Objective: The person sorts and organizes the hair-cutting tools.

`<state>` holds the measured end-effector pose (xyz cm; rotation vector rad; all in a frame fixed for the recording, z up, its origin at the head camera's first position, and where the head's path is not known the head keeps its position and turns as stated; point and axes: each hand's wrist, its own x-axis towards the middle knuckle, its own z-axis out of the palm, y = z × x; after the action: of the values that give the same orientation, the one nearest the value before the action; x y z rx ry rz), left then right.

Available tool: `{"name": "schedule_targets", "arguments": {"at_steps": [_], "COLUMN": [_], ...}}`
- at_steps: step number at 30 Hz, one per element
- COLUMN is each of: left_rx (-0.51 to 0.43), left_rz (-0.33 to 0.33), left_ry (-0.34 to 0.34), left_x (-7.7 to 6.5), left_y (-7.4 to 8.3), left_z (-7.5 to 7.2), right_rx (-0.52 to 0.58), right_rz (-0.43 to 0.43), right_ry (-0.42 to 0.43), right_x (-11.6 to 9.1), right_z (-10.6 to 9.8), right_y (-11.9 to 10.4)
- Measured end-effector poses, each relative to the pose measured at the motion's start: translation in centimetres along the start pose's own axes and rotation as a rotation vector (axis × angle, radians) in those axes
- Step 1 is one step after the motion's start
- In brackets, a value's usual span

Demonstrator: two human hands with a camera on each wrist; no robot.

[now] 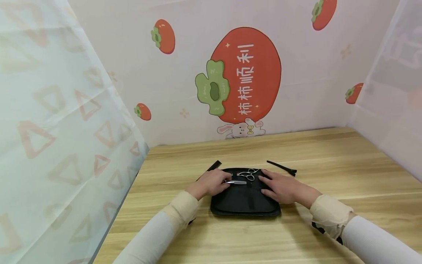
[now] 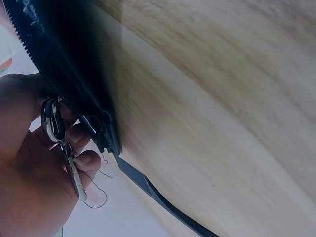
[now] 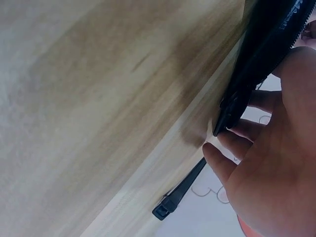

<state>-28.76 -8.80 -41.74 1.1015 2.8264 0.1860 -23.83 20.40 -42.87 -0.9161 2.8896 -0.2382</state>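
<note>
Bench (image 1: 329, 157) beneath black case (image 1: 245, 203), probably light, flexible, best held by opposite edges; right grip (image 1: 281, 186), fingers spread, touching case's right side; left grip (image 1: 214, 182) pinching scissors (image 1: 239, 182) at case's left side, likely stiff, slick, safest by the handles.

Shiny metal scissors (image 1: 239, 182), smooth leather-like case (image 1: 235, 201), wood-grained tabletop (image 1: 356, 172), plastic-looking clip (image 3: 183, 190), creased cloth backdrop (image 1: 184, 84)

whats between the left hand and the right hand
The head view shows the case, scissors lying on it, and blades of the pair the left hand holds.
</note>
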Motion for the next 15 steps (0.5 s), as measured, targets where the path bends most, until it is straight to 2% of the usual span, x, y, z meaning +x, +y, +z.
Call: {"name": "schedule_targets", "arguments": {"at_steps": [9, 15], "left_rx": [0.007, 0.056], "left_rz": [0.006, -0.018], "left_ry": [0.004, -0.001], "left_x": [0.64, 0.80], "left_y": [0.29, 0.49], "left_z": [0.28, 0.65], "right_rx": [-0.006, 0.005], "right_rz": [0.001, 0.010], "right_ry": [-0.004, -0.018], "right_x": [0.00, 0.01], "right_z": [-0.23, -0.07], "right_y": [-0.16, -0.21]}}
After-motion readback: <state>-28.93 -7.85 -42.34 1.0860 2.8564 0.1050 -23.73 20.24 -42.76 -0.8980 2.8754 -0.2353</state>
